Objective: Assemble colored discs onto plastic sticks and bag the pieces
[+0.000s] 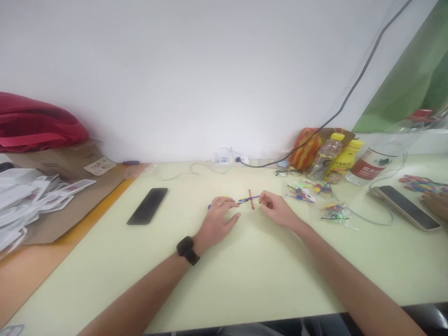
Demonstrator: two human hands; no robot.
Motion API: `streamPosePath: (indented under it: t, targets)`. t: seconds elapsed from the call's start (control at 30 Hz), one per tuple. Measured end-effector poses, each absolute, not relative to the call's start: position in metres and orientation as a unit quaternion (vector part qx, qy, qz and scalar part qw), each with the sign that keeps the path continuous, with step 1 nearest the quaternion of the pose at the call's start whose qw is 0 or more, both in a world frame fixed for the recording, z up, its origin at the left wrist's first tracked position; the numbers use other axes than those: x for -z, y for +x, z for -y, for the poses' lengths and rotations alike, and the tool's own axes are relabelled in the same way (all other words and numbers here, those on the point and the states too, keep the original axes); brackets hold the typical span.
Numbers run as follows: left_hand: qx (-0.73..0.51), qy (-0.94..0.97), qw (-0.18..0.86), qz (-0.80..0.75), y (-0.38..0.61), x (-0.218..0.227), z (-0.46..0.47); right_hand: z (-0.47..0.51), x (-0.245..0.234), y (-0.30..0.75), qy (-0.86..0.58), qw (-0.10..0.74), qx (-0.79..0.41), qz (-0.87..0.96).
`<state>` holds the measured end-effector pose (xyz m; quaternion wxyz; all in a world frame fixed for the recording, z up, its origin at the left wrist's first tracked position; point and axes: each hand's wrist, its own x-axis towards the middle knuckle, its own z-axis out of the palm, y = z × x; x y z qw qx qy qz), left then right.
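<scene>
Thin coloured plastic sticks lie in a small group on the table between my two hands. A red stick (251, 200) crosses a blue stick (244, 199). My left hand (220, 215) rests palm down at the left of the group, thumb apart, with its fingertips close to the blue stick's end. Bits of blue and yellow peek out behind its fingers, mostly hidden. My right hand (276, 209) is at the right end of the group, its fingers curled in near a blue tip. Whatever they pinch, if anything, is hidden.
A black phone (147, 206) lies left. Small bags of coloured pieces (336, 212), glasses (288, 172), drink bottles (341, 161) and another phone (408, 207) are right. Another person's hand (436, 203) is at the right edge. White packets (31, 200) pile up far left.
</scene>
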<state>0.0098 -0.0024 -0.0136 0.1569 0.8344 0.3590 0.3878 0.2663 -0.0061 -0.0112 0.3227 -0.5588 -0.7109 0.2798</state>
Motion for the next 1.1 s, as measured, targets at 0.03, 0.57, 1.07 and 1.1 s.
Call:
streamPosePath:
  t: [0.03, 0.57, 1.07, 1.1]
  targets:
    - [-0.390, 0.832, 0.132, -0.373, 0.007, 0.014, -0.001, 0.004, 0.011, 0.272, -0.599, 0.286, -0.217, 0.716]
    - [-0.328, 0.797, 0.065, -0.503, -0.011, 0.022, -0.023, -0.006, 0.013, 0.303, -0.730, 0.153, 0.034, 0.665]
    - [-0.378, 0.811, 0.160, -0.417, 0.001, 0.010, -0.005, 0.009, 0.031, 0.250, -0.425, 0.310, -0.129, 0.841]
    - [-0.362, 0.818, 0.183, -0.408, 0.003, 0.009, -0.002, 0.008, 0.032, 0.250, -0.426, 0.314, -0.133, 0.838]
